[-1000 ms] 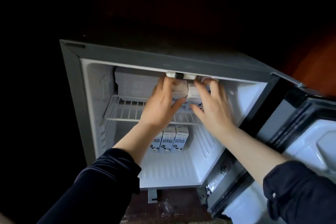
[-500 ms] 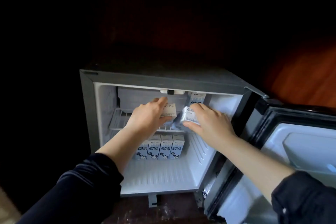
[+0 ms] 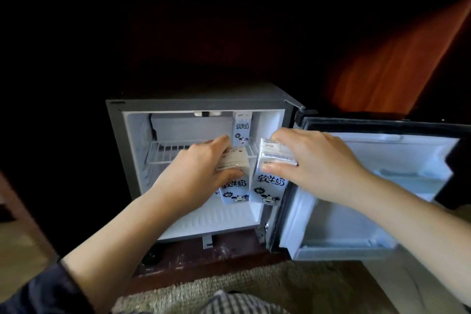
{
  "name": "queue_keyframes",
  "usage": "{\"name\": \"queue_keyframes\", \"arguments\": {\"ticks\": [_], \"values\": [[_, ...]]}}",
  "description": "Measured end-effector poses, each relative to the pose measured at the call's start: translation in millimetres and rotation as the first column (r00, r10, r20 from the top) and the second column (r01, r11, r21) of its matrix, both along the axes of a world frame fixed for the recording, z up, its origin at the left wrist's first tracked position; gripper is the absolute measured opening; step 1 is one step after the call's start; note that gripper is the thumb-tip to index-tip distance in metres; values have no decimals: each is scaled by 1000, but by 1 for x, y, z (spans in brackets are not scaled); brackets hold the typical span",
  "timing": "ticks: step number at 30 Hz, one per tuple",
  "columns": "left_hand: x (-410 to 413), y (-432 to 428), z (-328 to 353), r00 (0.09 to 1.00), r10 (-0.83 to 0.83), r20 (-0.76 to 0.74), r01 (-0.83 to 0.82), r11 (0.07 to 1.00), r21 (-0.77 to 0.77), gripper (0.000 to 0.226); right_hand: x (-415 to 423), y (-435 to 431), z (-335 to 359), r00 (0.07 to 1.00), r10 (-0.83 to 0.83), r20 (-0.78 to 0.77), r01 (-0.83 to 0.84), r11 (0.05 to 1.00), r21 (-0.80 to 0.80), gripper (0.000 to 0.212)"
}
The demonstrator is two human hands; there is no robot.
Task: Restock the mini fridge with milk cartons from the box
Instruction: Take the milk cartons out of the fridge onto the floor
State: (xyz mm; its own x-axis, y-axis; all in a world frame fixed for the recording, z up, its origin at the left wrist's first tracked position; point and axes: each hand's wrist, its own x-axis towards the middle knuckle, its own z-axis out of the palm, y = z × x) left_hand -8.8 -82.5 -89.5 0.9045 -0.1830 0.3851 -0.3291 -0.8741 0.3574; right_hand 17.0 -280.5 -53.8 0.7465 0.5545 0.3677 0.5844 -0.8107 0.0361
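Now both hands are lower & nearer me than 0.5 s back. Left hand [image 3: 201, 171] curls round the top of one milk carton [image 3: 234, 186], right hand [image 3: 313, 163] pinches the top of a 2nd carton [image 3: 270, 183]. Both hang upright, side by side, before the mini fridge [image 3: 196, 104] opening, off the wire shelf [image 3: 173, 153]. A 3rd carton [image 3: 242, 127] stands on that shelf. Prob. these two go lower, not placed yet.

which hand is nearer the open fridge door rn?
Right. The right hand, gripping a milk carton, sits at the hinge side of the opening, right beside the door. The left hand holds a second carton nearer the middle, farther from the door.
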Motion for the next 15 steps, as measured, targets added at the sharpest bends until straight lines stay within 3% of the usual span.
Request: {"name": "queue_keyframes", "arguments": {"ticks": [9, 15], "values": [[-54, -95, 9, 971, -237, -33, 237, 971, 26, 31, -80, -94, 6, 987, -156, 25, 158, 980, -119, 46], [-78, -164, -35, 921, -333, -203, 343, 939, 12, 28, -123, -156, -34, 953, -288, -90, 272, 950, -152, 43]]}}
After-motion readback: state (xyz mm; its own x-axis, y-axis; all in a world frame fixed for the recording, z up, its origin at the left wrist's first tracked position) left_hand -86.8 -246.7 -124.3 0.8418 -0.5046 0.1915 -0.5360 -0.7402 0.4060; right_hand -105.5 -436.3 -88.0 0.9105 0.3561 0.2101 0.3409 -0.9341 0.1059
